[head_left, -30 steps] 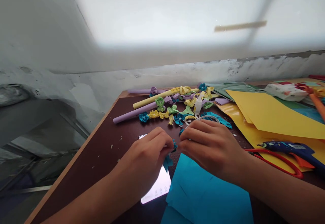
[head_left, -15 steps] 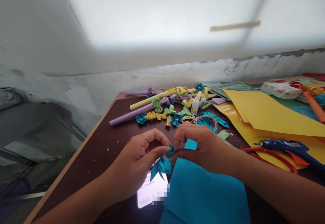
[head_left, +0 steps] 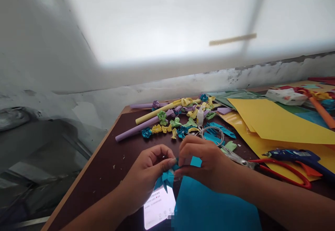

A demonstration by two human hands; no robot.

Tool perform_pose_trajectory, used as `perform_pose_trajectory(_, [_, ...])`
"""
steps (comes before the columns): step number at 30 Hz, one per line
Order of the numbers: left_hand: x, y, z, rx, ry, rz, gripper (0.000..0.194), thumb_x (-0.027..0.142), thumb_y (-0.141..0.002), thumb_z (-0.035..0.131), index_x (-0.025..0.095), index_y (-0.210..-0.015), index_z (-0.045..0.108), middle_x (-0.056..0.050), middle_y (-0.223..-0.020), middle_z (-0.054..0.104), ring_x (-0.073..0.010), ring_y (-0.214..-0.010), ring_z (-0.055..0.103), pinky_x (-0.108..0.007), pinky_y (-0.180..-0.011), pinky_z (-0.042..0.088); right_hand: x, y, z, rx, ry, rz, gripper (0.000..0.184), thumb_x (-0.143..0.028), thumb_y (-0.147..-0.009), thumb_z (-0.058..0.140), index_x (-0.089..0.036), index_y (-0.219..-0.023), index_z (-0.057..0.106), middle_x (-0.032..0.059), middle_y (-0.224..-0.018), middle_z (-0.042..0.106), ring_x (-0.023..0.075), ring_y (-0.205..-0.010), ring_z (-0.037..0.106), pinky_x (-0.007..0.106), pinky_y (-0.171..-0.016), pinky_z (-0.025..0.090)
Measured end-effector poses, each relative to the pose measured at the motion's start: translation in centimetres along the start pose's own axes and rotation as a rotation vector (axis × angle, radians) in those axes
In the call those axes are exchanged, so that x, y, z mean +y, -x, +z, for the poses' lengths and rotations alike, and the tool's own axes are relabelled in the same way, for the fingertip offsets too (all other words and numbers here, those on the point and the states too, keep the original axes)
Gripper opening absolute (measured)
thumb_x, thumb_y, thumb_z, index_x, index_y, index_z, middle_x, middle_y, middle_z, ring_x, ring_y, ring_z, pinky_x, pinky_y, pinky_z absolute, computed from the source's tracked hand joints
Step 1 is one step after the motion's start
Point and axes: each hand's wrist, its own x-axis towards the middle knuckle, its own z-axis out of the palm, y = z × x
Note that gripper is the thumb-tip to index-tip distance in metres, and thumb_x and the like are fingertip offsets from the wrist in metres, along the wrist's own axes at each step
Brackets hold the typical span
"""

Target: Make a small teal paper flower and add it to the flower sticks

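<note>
Folded bright-blue paper piece with pointed tips (head_left: 167, 178), held up between both hands over the dark brown tabletop (head_left: 110, 161).

Change: a second ago the hands are apart, the left carrying the blue paper. Half a second ago the fingertips meet at its upper end; now they are there still, pose nearly the same. Meaning, as I judge it: effort has gone from separate handling to close two-handed fingerwork on one spot. Fingers hide the detail there. View sits slightly differently too; more metal shows on the red-handled scissors (head_left: 243, 162) beyond the right wrist.

Left hand (head_left: 148, 170): thumb and index finger pinching the piece near its top, other fingers curled. Right hand (head_left: 204, 161): thumb and index finger pressed toward each other on the piece's upper right edge, apparently pinching it; exact grip partly covered.

Position: piece lies at the left fingertips, tips hanging below the left thumb, just left of the right fingertips. In view it overlaps the upper part of a phone with a lit white screen (head_left: 159, 205); gap between them cannot be told.

Around: large flat blue paper sheet (head_left: 213, 203) below the right hand, beside the phone. Past the hands, clear round tape ring (head_left: 223, 137), small white squeeze bottle (head_left: 200, 117), lavender paper tube (head_left: 137, 129). To the right, dark-blue glue gun (head_left: 300, 155) on yellow paper.
</note>
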Motion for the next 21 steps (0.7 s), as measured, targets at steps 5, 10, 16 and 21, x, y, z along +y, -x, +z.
perform_pose_trajectory(5, [0.2,0.0,-0.8,-0.018,-0.002,0.112,0.020,0.035,-0.091,0.074,0.016,-0.091,0.079,-0.004,-0.081,0.075,-0.0123,-0.068,0.071,-0.022,-0.064,0.059,0.1,0.0,-0.3,0.087,0.006,-0.108,0.019,-0.021,-0.085,0.080,-0.017,-0.075,0.065,0.0020,-0.083,0.068,0.0127,-0.075,0.064,0.025,-0.067,0.050])
perform_pose_trajectory(10, [-0.2,0.2,-1.0,0.016,-0.251,0.306,0.032,0.031,-0.085,0.081,0.023,-0.116,0.077,-0.006,-0.106,0.081,-0.0187,-0.097,0.076,-0.027,-0.089,0.060,-0.1,-0.7,-0.3,0.174,-0.083,0.284,0.020,-0.027,-0.079,0.084,-0.017,-0.074,0.067,-0.0007,-0.071,0.067,0.0122,-0.063,0.059,0.024,-0.055,0.047])
perform_pose_trajectory(16, [-0.9,0.3,-0.9,0.272,-0.694,0.451,0.020,0.018,-0.085,0.076,0.023,-0.103,0.079,-0.003,-0.094,0.082,-0.0203,-0.086,0.078,-0.028,-0.077,0.063,-0.7,-0.8,0.0,0.065,-0.027,0.428,0.005,-0.023,-0.086,0.074,-0.019,-0.086,0.076,0.0008,-0.075,0.073,0.0130,-0.064,0.063,0.024,-0.054,0.046])
perform_pose_trajectory(21, [-1.2,0.5,-1.2,0.263,-1.037,0.596,0.033,0.007,-0.082,0.068,0.029,-0.103,0.079,0.002,-0.088,0.082,-0.0169,-0.074,0.076,-0.024,-0.063,0.061,-0.5,-0.8,-0.5,-0.020,0.153,0.404,0.010,-0.027,-0.088,0.073,-0.019,-0.086,0.078,0.0026,-0.078,0.075,0.0156,-0.069,0.066,0.026,-0.057,0.047])
